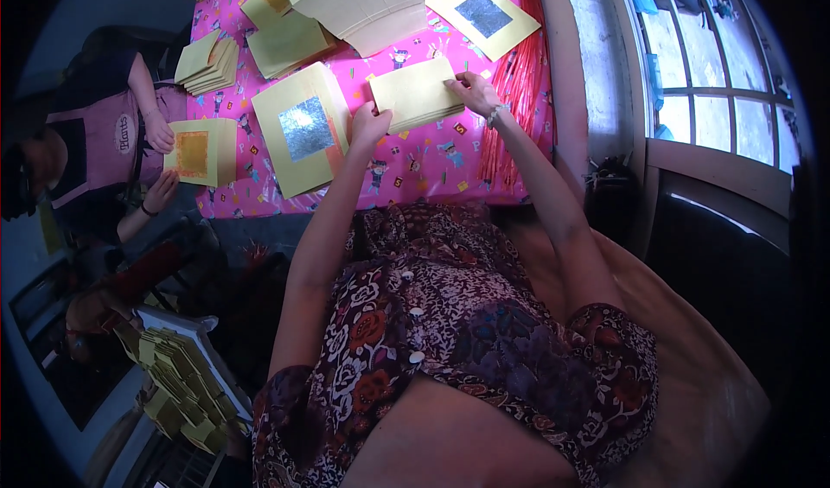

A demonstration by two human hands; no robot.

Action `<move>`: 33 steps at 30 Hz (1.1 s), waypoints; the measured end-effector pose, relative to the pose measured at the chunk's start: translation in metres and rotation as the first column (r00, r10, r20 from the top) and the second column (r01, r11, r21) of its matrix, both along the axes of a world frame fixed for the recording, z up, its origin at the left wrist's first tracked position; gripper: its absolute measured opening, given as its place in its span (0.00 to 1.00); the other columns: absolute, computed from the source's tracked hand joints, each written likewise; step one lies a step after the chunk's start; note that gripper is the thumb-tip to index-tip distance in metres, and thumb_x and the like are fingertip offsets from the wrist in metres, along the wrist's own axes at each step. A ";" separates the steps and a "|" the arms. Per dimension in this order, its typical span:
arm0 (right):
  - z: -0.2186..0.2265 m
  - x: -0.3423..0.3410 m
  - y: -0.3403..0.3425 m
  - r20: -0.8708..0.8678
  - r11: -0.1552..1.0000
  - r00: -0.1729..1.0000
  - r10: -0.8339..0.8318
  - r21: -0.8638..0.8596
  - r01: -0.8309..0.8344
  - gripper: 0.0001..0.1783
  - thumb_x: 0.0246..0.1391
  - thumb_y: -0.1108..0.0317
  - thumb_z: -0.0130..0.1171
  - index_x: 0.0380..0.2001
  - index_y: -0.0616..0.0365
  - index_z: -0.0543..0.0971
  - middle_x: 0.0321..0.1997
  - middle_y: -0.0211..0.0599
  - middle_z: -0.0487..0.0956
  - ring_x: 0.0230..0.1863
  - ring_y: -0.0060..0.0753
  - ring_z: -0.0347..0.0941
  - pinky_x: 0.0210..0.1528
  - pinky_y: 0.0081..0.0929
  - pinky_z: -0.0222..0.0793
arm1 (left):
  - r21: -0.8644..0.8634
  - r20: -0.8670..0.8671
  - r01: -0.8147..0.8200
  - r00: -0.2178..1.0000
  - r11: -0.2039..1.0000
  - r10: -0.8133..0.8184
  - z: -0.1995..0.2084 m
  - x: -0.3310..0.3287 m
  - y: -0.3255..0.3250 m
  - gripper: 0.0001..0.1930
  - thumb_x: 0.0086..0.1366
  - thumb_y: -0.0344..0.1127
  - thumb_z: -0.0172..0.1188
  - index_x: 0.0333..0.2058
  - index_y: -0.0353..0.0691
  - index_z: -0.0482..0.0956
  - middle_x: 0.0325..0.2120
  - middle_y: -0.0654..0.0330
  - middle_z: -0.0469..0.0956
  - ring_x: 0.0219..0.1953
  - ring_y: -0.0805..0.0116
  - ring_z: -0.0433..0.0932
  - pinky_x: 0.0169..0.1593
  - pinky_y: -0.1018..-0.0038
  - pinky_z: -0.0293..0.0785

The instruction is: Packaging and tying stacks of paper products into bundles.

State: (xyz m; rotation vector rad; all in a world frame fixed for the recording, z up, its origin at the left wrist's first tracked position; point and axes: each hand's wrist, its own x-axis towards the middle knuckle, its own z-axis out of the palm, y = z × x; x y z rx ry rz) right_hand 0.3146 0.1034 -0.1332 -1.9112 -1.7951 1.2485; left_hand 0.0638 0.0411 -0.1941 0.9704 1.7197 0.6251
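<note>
Pink printed cloth [419, 177] covers the table, upper middle of frame. Closest, lower middle: wearer's dark floral shirt [424, 302]. Both forearms reach up from it to the table.

Hands are apart, both gripping one small stack [415, 96] of yellow paper, upper middle of frame. Left hand [370, 125] is on its lower left corner, thumb on top; right hand [475, 93] pinches its right end. Stack looks slightly tilted, loose edges along its lower side. Bracelet [496, 114] on right wrist.

Just left of left hand: big yellow stack [303, 133], silver square on top sheet. Red strands [517, 99] hang along table's right side, near right hand. Farther up, upper right: silver-square sheet [484, 14]. Top middle: tall cream pile [367, 12], partly cut by the frame edge. Left of that, a yellow pile [292, 43]; then a folded bundle [207, 64], upper left.

Left of frame: co-worker in purple apron [104, 146], both hands on a gold-square stack [201, 153]. Lower left: more yellow bundles [186, 376], dim. Upper right: barred window [709, 64], bright.
</note>
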 end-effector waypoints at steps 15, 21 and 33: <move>0.071 -0.015 0.007 0.155 0.905 0.978 0.141 0.380 -0.191 0.22 0.53 0.55 0.59 0.45 0.58 0.76 0.45 0.53 0.75 0.48 0.53 0.71 0.51 0.43 0.68 | 0.195 -0.222 0.085 0.974 0.977 -0.041 0.077 0.014 0.006 0.35 0.56 0.43 0.61 0.59 0.33 0.62 0.48 0.43 0.75 0.45 0.59 0.79 0.47 0.67 0.75; 0.085 -0.067 -0.024 -0.073 0.805 0.915 0.396 0.507 -0.307 0.13 0.52 0.60 0.60 0.38 0.55 0.78 0.37 0.42 0.78 0.38 0.44 0.76 0.44 0.37 0.72 | 0.389 -0.076 0.134 0.991 0.911 -0.113 0.152 -0.039 -0.034 0.30 0.55 0.37 0.67 0.54 0.38 0.65 0.41 0.55 0.75 0.41 0.68 0.76 0.41 0.75 0.75; 0.056 -0.163 -0.109 0.476 0.557 0.743 0.469 0.494 -0.668 0.15 0.44 0.64 0.60 0.37 0.55 0.74 0.40 0.37 0.72 0.44 0.36 0.69 0.45 0.31 0.64 | 0.320 -0.600 0.570 0.740 0.756 -0.304 0.140 -0.096 -0.083 0.26 0.45 0.33 0.71 0.45 0.42 0.72 0.40 0.55 0.72 0.45 0.53 0.71 0.48 0.63 0.70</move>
